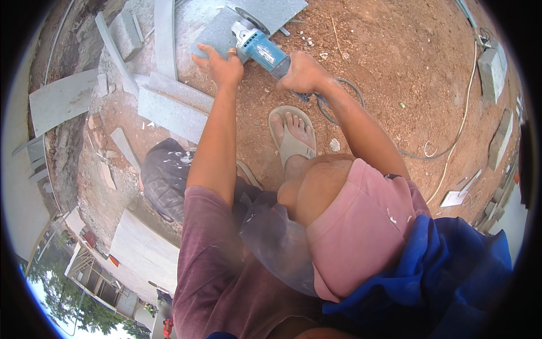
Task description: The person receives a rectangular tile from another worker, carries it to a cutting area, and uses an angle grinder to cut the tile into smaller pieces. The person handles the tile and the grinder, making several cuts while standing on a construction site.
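Observation:
My right hand (305, 73) is closed round the rear end of a teal angle grinder (265, 52), whose dark disc (252, 19) stands over a grey stone slab (217, 38). Whether the disc touches the slab, I cannot tell. With its fingers spread, my left hand (221, 65) lies at the slab's near edge, left of the grinder. Behind the right hand, a dark cord (361, 96) leaves the tool and runs over the soil. My sandalled foot (293, 133) is just below the grinder.
Cut grey slabs (172, 110) lie to the left, with a long strip (165, 39) beyond them. A dark bag-like bundle (164, 181) with white flecks sits by my left arm. On the right are a pale cable (466, 113) and concrete blocks (492, 70).

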A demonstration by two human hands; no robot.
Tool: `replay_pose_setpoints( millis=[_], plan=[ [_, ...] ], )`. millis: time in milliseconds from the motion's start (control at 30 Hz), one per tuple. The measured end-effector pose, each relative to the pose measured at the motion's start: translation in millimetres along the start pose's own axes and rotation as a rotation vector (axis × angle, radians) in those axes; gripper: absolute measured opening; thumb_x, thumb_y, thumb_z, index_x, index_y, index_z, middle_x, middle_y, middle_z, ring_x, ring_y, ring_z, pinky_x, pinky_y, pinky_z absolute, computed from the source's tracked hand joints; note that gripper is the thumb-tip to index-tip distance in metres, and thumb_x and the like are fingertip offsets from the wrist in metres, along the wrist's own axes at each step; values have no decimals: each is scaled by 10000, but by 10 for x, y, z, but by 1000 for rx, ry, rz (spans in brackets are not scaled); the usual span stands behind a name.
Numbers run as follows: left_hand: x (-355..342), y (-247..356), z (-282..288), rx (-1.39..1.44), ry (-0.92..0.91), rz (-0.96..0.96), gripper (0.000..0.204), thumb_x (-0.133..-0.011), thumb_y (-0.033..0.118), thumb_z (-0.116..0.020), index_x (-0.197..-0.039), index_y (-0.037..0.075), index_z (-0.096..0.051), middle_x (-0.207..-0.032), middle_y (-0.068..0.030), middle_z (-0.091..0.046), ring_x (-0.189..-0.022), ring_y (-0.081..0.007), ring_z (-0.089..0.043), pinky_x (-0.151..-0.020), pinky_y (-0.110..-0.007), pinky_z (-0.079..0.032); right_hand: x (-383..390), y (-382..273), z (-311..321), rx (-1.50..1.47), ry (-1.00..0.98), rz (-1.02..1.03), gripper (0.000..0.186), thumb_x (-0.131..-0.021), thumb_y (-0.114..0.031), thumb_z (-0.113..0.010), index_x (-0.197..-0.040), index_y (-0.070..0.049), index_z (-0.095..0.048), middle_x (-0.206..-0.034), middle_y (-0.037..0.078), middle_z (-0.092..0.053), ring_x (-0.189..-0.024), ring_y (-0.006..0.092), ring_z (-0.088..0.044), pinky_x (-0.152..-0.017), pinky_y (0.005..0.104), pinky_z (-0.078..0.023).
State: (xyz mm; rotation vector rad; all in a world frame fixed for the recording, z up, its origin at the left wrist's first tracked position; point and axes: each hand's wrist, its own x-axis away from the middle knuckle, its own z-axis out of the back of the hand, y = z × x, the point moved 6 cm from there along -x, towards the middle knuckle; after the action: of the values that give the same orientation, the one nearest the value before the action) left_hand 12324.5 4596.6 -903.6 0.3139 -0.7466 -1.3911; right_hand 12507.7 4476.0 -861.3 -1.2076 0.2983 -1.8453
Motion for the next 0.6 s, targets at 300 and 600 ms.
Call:
replay_pose_setpoints(
  millis=[300,600],
  plan=[
    [8,6,15,4,4,-12,949,-957,232,-665,-1633,38,-27,-1634,-363,80,-1490,-623,-11,-1230,-604,-184,-5,8,-9,8,-10,-16,373,-583,-259,-812,-732,53,-671,-729,194,-683,-679,277,-676,-668,391,-543],
    [44,42,31,18,-13,7,932,-968,222,-651,-1633,36,-24,-1632,-363,93,-1492,-620,2,-1230,-606,-184,8,21,-10,19,9,-18,393,-578,-271,-816,-738,60,-679,-744,213,-691,-699,293,-689,-691,395,-552]
  ],
)
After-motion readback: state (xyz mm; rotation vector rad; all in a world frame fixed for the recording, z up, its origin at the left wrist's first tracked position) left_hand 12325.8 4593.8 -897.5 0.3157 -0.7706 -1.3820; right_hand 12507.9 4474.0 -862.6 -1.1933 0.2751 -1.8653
